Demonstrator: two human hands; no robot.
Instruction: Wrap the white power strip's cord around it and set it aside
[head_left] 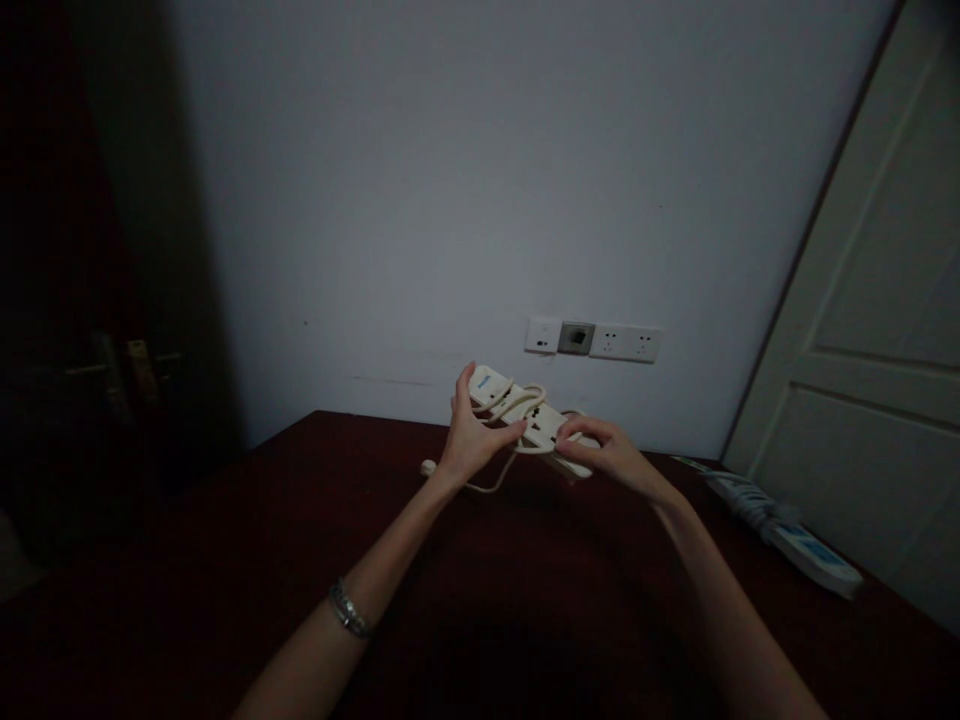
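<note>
I hold a cream power strip [534,420] above the dark red table [315,540], with its cord [501,480] looped around the body. My left hand [472,440] grips the strip's left end, thumb on the wrapped cord. My right hand [600,448] pinches the strip's right end with closed fingers. A loop of cord hangs below the strip, and the plug end [428,467] shows just left of my left wrist.
A second white power strip [795,535] with its cord lies on the table at the right. Wall sockets and a switch [594,340] sit on the wall behind. A white door [870,360] stands at right, a dark door with a handle [120,375] at left.
</note>
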